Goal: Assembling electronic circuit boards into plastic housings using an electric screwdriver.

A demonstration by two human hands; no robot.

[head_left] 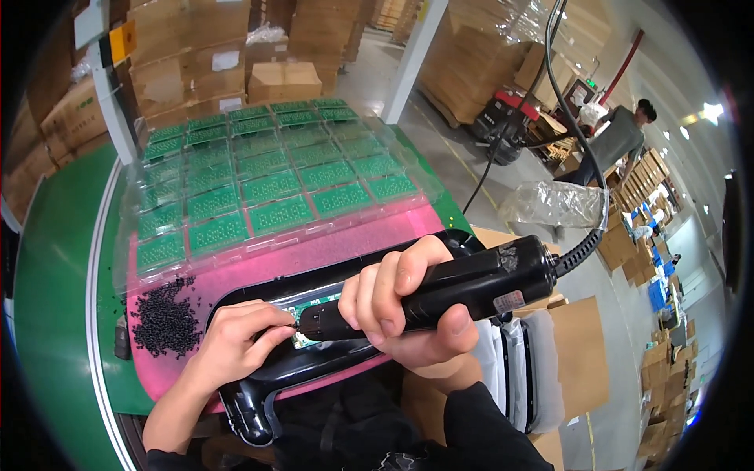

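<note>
My right hand is wrapped round a black corded electric screwdriver, held almost level with its nose pointing left. The nose reaches over a small green circuit board inside a black plastic housing. My left hand pinches thumb and forefinger together right at the screwdriver's tip. A tiny dark piece shows there, too small to name. Left of that hand, a pile of small black screws lies on a pink mat. The housing rests on the mat's near side, its handle-like end toward me.
Clear plastic trays of green circuit boards cover the far part of the table. The screwdriver's cable hangs from above at right. An open cardboard box with wrapped parts stands right. Stacked cartons and a person are farther off.
</note>
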